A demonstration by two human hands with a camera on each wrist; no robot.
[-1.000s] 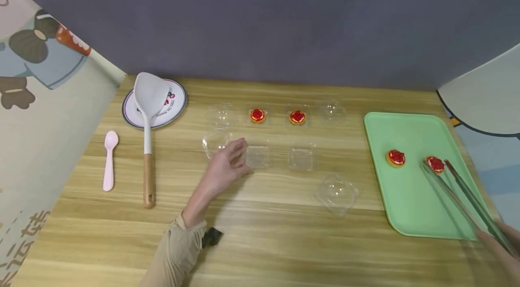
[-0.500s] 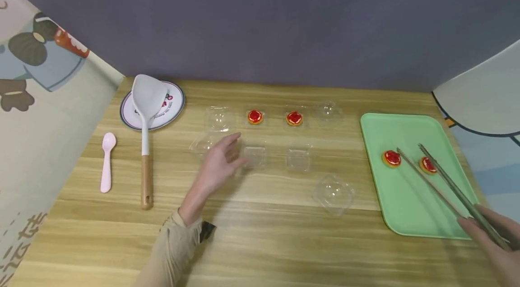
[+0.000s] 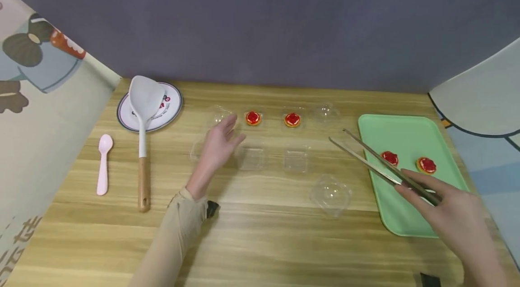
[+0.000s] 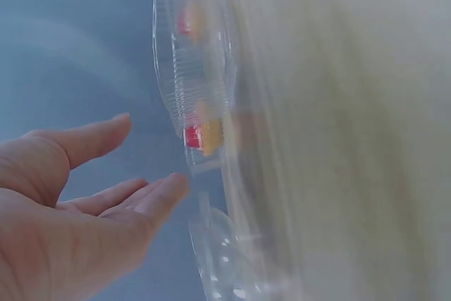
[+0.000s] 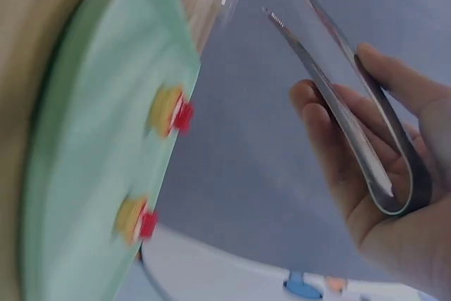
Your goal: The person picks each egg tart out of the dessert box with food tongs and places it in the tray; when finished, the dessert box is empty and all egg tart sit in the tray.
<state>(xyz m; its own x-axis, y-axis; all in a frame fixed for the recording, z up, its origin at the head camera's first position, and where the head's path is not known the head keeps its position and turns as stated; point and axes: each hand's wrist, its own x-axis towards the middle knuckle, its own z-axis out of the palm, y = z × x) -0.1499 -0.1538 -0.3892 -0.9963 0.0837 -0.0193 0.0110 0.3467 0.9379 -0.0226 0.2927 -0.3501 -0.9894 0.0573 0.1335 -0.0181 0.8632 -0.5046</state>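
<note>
My left hand (image 3: 216,148) hovers by the clear plastic boxes left of centre, fingers loosely extended, holding nothing. In the left wrist view, thumb and fingers stand apart. My right hand (image 3: 451,210) grips metal tongs (image 3: 367,163) whose tips are spread, with nothing between them. They point left past the edge of a green tray (image 3: 406,124). On that tray sit two small red-topped tarts, a left tart (image 3: 390,158) partly behind the tongs and a right tart (image 3: 426,165). Two more, a tart (image 3: 253,118) and another tart (image 3: 292,120), rest in clear boxes at the back.
Bare clear bases, a left base (image 3: 250,159) and a right base (image 3: 295,160), lie mid-table. An open clear lid (image 3: 331,194) lies nearer the front right. At left are a white turner (image 3: 145,97) on a plate (image 3: 172,113) and a pink spoon (image 3: 103,165).
The right hand has brought the tongs leftward from over the tray's right tart, their tips now beyond the tray's left side. My left hand has shifted slightly up. Both tray tarts stayed in place.
</note>
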